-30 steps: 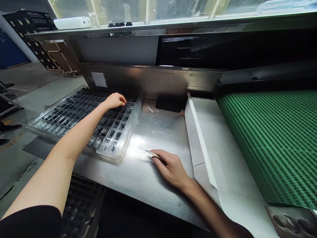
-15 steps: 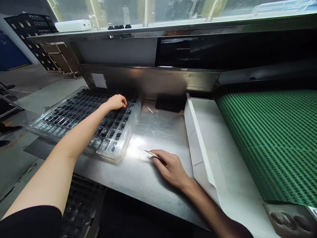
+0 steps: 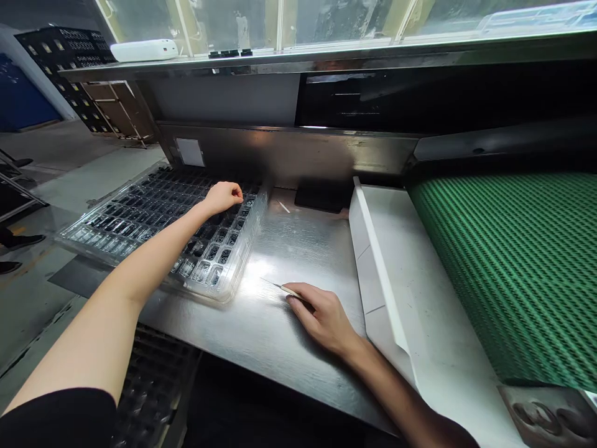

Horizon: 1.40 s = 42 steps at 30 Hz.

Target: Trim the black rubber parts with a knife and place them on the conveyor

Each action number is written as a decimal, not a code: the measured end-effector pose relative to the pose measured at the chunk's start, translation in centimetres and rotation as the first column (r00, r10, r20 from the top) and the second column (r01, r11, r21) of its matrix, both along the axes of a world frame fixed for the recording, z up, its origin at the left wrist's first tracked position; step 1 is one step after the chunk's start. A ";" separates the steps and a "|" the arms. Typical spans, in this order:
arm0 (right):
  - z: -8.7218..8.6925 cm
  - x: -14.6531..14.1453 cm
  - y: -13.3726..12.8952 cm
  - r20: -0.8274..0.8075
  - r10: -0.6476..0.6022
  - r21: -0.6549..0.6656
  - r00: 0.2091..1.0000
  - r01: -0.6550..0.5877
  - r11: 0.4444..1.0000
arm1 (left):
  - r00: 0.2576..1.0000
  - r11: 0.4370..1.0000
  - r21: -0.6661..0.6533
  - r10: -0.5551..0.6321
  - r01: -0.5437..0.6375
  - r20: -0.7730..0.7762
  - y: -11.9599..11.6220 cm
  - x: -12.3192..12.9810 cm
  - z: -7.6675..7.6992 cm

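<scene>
My left hand (image 3: 224,197) is over the far right part of a clear plastic tray (image 3: 222,297), thumb and fingers pinched together at a pocket. Whatever is between these fingertips, if anything, is too small and hidden to make out. Small black parts (image 3: 224,256) sit in many of the tray's pockets. Above the steel bench (image 3: 298,249), my right hand (image 3: 321,314) is closed around a thin pointed tool (image 3: 290,290) with a pale handle. Its fine tip points left, toward the tray's right edge, and is apart from the tray.
Right of my right hand stands a white trough wall (image 3: 380,274), with a green conveyor belt (image 3: 517,261) beyond it. At the back of the bench lie a dark flat pad (image 3: 318,198) and a thin white strip (image 3: 283,206). More trays (image 3: 152,386) are stacked below at left.
The whole view has shifted slightly. My left hand stays at the same area of the tray, its fingers still pinched. The right hand keeps its hold on the pointed tool.
</scene>
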State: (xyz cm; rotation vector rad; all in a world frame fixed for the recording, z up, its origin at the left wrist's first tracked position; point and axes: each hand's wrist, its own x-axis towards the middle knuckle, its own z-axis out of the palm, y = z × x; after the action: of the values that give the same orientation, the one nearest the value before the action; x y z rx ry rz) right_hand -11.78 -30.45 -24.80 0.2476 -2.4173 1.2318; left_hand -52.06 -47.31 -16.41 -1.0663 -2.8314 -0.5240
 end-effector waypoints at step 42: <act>0.3 0.1 -0.1 0.021 0.041 -0.003 0.999 -0.041 0.999 | 0.996 0.994 0.078 0.074 -0.078 0.055 0.9 -0.6 0.1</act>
State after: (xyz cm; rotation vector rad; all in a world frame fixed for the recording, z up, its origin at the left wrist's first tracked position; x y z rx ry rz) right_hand -11.67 -30.54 -24.48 0.2868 -2.4399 1.2608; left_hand -52.66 -46.38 -16.27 -0.9402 -2.8549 -0.6621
